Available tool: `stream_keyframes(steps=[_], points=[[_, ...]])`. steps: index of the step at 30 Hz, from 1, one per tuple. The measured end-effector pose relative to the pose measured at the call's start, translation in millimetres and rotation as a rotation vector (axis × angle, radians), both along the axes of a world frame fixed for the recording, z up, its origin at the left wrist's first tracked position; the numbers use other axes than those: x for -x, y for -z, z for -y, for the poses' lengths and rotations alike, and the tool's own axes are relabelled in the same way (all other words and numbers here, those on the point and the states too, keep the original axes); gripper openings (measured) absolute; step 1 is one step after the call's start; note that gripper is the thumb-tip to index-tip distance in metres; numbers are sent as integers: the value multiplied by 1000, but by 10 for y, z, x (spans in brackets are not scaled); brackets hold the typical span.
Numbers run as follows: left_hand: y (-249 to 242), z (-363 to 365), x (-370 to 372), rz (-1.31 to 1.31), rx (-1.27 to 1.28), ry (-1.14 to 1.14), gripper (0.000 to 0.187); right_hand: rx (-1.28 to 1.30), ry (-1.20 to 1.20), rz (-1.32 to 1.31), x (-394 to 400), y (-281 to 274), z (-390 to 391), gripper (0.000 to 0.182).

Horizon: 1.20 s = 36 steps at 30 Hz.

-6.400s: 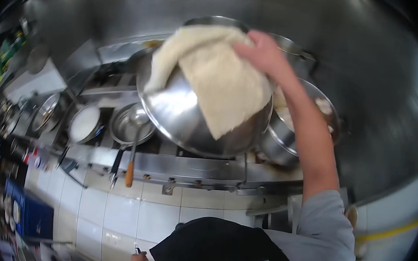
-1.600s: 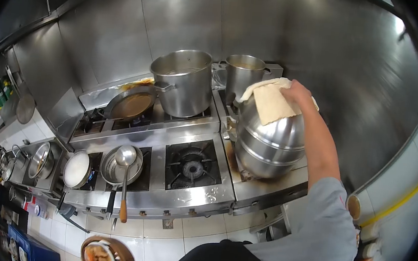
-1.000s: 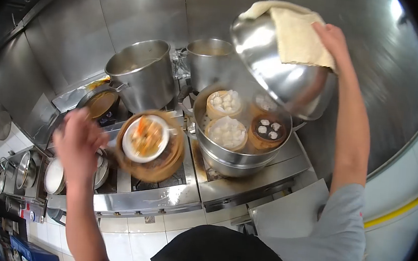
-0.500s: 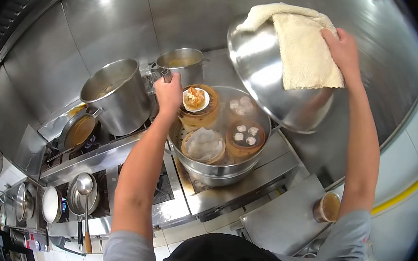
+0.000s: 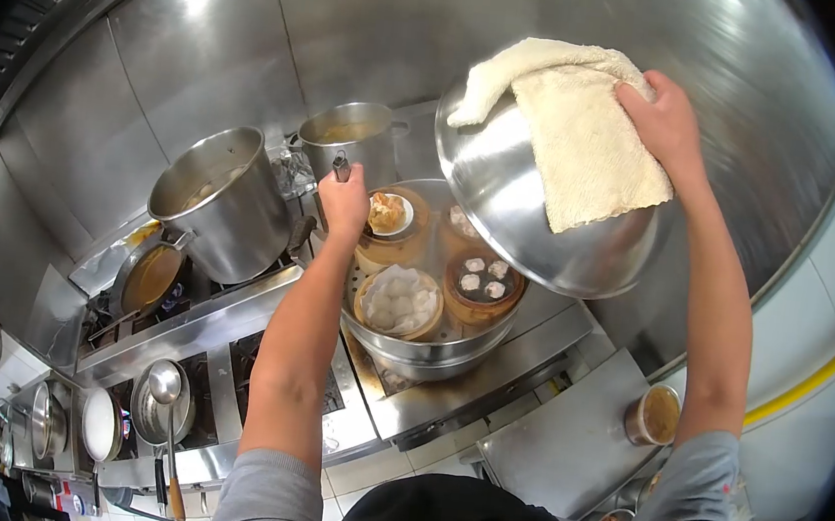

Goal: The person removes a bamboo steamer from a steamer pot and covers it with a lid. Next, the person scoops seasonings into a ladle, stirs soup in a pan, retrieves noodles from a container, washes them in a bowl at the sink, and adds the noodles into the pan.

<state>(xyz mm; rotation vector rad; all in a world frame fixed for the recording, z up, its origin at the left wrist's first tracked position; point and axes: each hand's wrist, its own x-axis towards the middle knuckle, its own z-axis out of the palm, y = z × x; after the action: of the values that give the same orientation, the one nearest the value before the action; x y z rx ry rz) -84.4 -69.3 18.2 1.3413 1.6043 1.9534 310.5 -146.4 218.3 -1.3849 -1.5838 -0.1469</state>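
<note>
My left hand (image 5: 344,203) closes its fingers on a clip gripping the bamboo basket (image 5: 393,226) with its dish, upright at the steamer pot (image 5: 427,334)'s left rim, while farther up my right hand (image 5: 664,124) grips the towel (image 5: 580,136) over the domed lid (image 5: 533,211), tilted with its hollow facing down-left.

A restaurant kitchen: steel-clad walls (image 5: 258,34), gas range (image 5: 255,386), big stockpots (image 5: 222,202), dim-sum steamer (image 5: 431,332).

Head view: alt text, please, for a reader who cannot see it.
A left hand sets a basket of food into a steamer beside three baskets of dumplings. The right hand holds the domed lid tilted above through a towel.
</note>
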Motion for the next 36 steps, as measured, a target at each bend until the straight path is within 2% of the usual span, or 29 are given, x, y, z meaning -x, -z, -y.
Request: stream_keyframes(steps=[8, 11, 12, 13, 14, 16, 18, 21, 24, 26, 29, 31, 36], points=[[59, -153, 126, 44, -66, 28, 32, 72, -40, -53, 259, 3, 48, 46], [35, -70, 182, -19, -85, 19, 30, 79, -52, -30, 370, 13, -1, 46], [-59, 24, 168, 129, -106, 140, 30, 80, -60, -27, 432, 27, -21, 46], [-175, 137, 182, 277, -127, 258, 29, 82, -57, 13, 515, 43, -49, 47], [-328, 282, 215, 279, -127, 245, 29, 83, -56, 52, 601, 70, -80, 48], [-701, 673, 270, 269, -397, 311, 28, 80, -77, 107, 791, 171, -200, 49], [-1002, 1190, 453, 242, -484, 343, 31, 75, -104, 161, 1031, 293, -308, 50], [-1111, 2005, 862, 174, -606, 330, 27, 112, -189, 273, 1473, 491, -372, 54], [-910, 2858, 1229, 86, -639, 291, 23, 161, -218, 371, 1863, 766, -482, 57], [-655, 3383, 1380, 122, -614, 221, 22, 155, -267, 398, 2046, 957, -568, 58], [-177, 4066, 1574, 173, -509, 59, 23, 279, -263, 428, 2242, 1138, -599, 58], [101, 4453, 1654, 186, -480, -15, 23, 375, -242, 436, 2285, 1206, -602, 58], [691, 5133, 1756, 352, -340, -266, 24, 420, -200, 372, 2260, 1285, -536, 57]])
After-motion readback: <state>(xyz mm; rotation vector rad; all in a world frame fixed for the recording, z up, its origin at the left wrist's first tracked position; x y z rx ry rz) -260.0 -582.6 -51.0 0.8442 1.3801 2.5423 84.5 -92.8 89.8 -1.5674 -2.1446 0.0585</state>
